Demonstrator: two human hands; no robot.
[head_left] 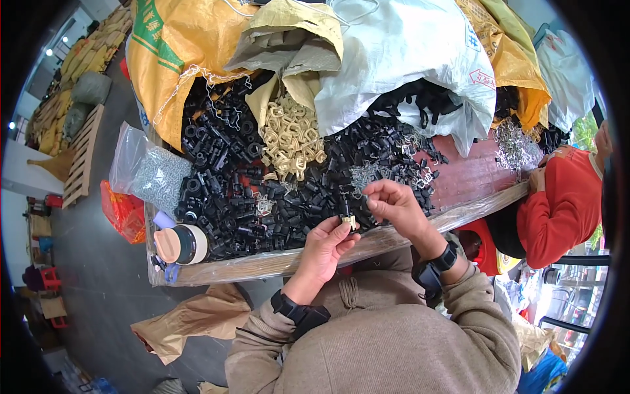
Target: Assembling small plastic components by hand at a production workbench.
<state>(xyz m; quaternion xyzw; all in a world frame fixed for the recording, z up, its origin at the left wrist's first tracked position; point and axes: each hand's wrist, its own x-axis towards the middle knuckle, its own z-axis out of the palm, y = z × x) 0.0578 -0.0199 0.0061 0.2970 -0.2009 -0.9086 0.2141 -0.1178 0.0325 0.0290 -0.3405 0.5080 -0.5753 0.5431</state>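
Observation:
My left hand [320, 255] is closed on a small black plastic fitting with a cream-coloured part [348, 220] around it, held upright between thumb and fingers above the table's near edge. Just right of it and a little higher, my right hand [401, 209] is pinched, thumb against fingertips; what lies in the pinch is too small to make out. Beneath both hands spreads a heap of black plastic fittings [295, 223]. Cream plastic rings [292, 141] spill from a sack beyond, and small metal pieces [367, 177] lie on the black parts near my right hand.
Orange sacks [190, 39] and a white sack [400, 59] line the far side. At the left stand a clear bag of screws [161, 177] and a lidded jar [190, 244]. A wooden rim [262, 264] edges the table. A person in red [564, 197] sits at the right.

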